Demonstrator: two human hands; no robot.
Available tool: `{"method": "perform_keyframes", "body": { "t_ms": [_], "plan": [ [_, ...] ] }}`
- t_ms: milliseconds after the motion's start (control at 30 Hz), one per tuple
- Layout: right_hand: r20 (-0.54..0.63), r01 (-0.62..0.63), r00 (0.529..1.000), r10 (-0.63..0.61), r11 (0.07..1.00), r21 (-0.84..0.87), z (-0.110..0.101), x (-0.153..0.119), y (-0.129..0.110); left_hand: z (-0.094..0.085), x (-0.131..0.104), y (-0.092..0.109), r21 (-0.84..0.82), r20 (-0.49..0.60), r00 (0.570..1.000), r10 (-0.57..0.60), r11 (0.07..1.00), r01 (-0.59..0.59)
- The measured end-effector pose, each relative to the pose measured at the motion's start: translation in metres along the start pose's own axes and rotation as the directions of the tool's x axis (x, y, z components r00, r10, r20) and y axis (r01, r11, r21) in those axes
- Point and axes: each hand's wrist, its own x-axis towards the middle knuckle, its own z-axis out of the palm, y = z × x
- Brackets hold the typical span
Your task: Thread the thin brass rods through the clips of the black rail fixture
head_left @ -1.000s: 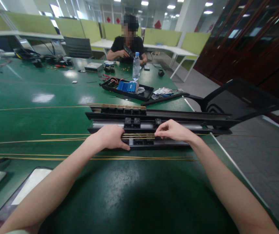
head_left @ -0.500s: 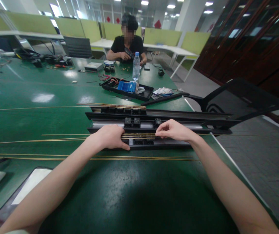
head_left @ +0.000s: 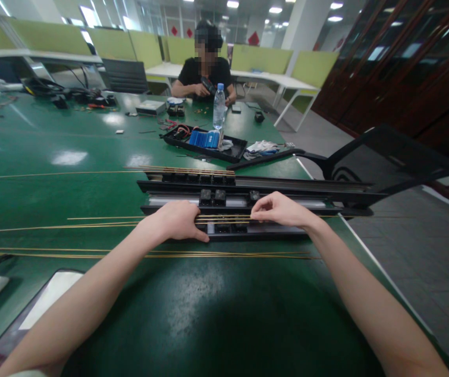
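Observation:
My left hand (head_left: pixel 179 220) spans the nearest black rail (head_left: pixel 271 236), its thumb along the near edge and its other fingers mostly hidden on the far side. Thin brass-coloured rods (head_left: pixel 224 220) run lengthwise above this rail, passing under the left hand. At their right part, my right hand (head_left: pixel 273 208) pinches a rod between thumb and fingertips; whether it holds more than one cannot be seen. Small black blocks (head_left: pixel 232 228) sit inside the rail between the hands. Behind it lies a second black rail (head_left: pixel 183 199) with more black blocks (head_left: pixel 220 197) in its channel.
More brass rods (head_left: pixel 224 255) lie in front. Beyond are a black tray (head_left: pixel 224 154) with a blue item, gloves (head_left: pixel 261 149) and a water bottle (head_left: pixel 219 107). A person (head_left: pixel 204 68) sits opposite holding a dark tool. A chair (head_left: pixel 389 152) stands right of the table edge.

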Motion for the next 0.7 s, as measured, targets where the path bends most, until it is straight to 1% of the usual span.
{"method": "perform_keyframes", "body": {
  "t_ms": [700],
  "plan": [
    [-0.005, 0.038, 0.999, -0.038, 0.999, -0.014, -0.0022, -0.0001, 0.0035, 0.0022, 0.0003, -0.0014, 0.004, -0.013, 1.000, 0.015, 1.000, -0.015]
  ]
}}
